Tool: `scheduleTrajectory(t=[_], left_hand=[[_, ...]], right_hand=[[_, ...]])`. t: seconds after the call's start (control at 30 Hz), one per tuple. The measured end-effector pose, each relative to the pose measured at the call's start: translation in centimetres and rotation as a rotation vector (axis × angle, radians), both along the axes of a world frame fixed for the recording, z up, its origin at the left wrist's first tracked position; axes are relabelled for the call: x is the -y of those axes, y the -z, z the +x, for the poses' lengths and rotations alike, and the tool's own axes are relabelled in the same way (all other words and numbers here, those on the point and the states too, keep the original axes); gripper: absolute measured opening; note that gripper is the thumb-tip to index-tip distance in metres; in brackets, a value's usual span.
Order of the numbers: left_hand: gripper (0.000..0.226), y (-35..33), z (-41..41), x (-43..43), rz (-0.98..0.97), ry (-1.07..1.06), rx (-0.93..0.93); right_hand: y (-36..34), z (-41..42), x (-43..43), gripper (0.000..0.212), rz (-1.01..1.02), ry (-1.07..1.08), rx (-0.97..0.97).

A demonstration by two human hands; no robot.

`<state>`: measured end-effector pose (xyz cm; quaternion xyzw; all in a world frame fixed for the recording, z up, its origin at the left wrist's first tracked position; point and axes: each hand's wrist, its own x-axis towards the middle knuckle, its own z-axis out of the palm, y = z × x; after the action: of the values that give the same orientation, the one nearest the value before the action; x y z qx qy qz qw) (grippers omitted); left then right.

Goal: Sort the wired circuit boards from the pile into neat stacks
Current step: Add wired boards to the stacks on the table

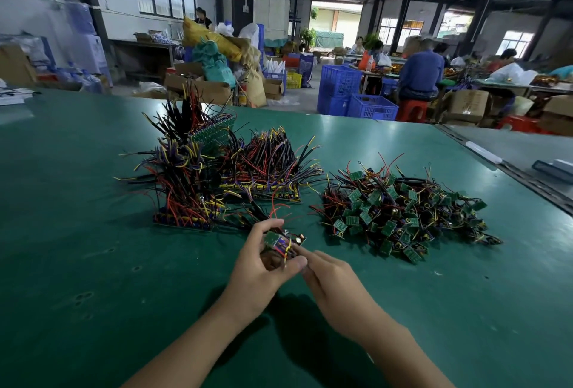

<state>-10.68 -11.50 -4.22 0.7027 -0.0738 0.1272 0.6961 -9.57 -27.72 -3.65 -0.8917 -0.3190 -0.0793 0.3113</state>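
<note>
A loose pile of small green wired circuit boards [400, 212] lies on the green table [93, 263] to the right. Left of it stand neat stacks of boards [260, 170] with red, black and yellow wires sticking up, a nearer stack [186, 201] and a taller one behind [214, 131]. My left hand [263, 266] holds a small bundle of wired boards [283, 241] just in front of the stacks. Beside it, my right hand [328, 279] touches the bundle's right side with its fingertips.
The table's right edge has a metal rail [483, 151]. Beyond the far edge are blue crates [356, 99], cardboard boxes [198, 83] and seated people at other tables [418, 74].
</note>
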Motion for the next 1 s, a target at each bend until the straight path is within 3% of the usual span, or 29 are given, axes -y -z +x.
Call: scheduleTrajectory(t=[0.13, 0.2, 0.3, 0.43, 0.5, 0.57, 0.63, 0.67, 0.8, 1.0], left_hand=[[0.036, 0.0, 0.4, 0.0, -0.009, -0.081, 0.069], [0.025, -0.1, 0.6, -0.1, -0.04, -0.102, 0.084], [0.019, -0.1, 0.8, -0.4, -0.109, -0.139, 0.088], [0.019, 0.0, 1.0, -0.7, -0.202, -0.167, 0.072], [0.026, 0.1, 1.0, -0.9, -0.205, -0.164, 0.084], [0.057, 0.5, 1.0, -1.0, -0.119, -0.137, 0.117], [0.079, 0.7, 1.2, -1.0, 0.028, -0.188, 0.131], [0.077, 0.7, 1.3, -0.9, 0.088, -0.229, 0.132], [0.05, 1.1, 1.8, -0.7, 0.183, -0.278, 0.134], [0.034, 1.7, 2.3, -1.2, 0.221, -0.272, 0.134]], right_hand=[[0.0, -0.1, -0.5, 0.027, 0.047, -0.051, -0.025], [-0.2, -0.1, -0.5, 0.03, 0.093, -0.081, -0.083], [-0.5, -0.2, -0.2, 0.034, 0.145, -0.093, -0.18], [-0.4, 0.3, 0.3, 0.025, 0.201, -0.027, -0.242], [-0.5, 0.3, 0.5, 0.024, 0.253, -0.025, -0.25], [-0.9, 0.4, 0.9, 0.027, 0.331, 0.002, -0.207], [-1.9, 1.1, 1.5, 0.031, 0.426, 0.133, -0.103], [-2.6, 1.8, 1.9, 0.029, 0.434, 0.221, -0.022], [-6.6, 7.0, 2.8, 0.033, 0.13, 0.461, 0.237], [-9.6, 14.7, 4.5, 0.045, -0.175, 0.641, 0.285]])
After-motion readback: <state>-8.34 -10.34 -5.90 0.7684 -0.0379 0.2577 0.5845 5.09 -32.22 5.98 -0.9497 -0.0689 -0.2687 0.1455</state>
